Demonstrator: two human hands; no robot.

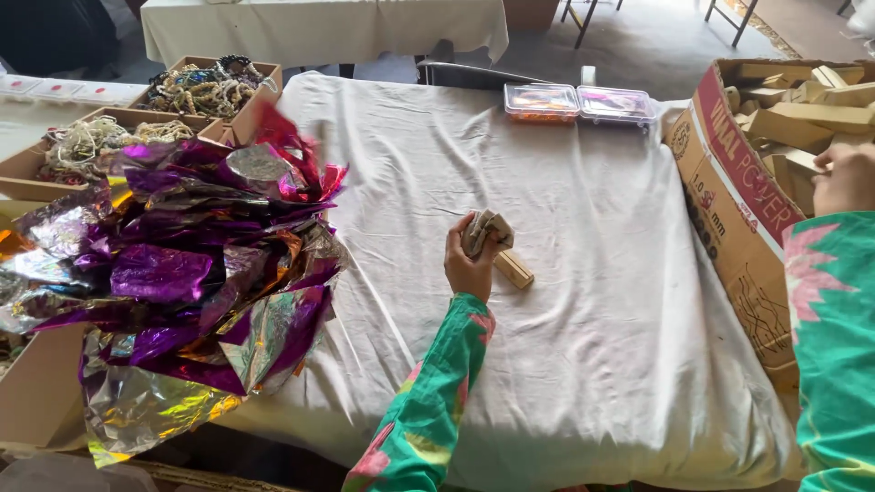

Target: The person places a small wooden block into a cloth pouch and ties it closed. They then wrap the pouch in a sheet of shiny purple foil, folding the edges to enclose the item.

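My left hand [469, 264] rests out on the middle of the desk [583, 364], its fingers clamped around a small wad of pale cloth [487, 230], and a little wooden block [514, 269] lies on the sheet just beside that hand, touching it. My right hand [846, 176] is up inside the cardboard box [729, 196] at the desk's right edge, among more wooden blocks [793, 123]; whether those fingers are together or apart I cannot tell, since only the back of the hand shows. I judge the work barely begun: one block is out and the box looks well filled.

The desk is covered with a creased white sheet. At my left sits a heap of purple and silver foil [191, 282] (crinkled, spilling over the edge), behind it trays of beaded jewellery [205, 89]. Two clear plastic boxes [579, 102] stand at the far edge. Beyond is a second draped table [319, 27] and a grey floor.
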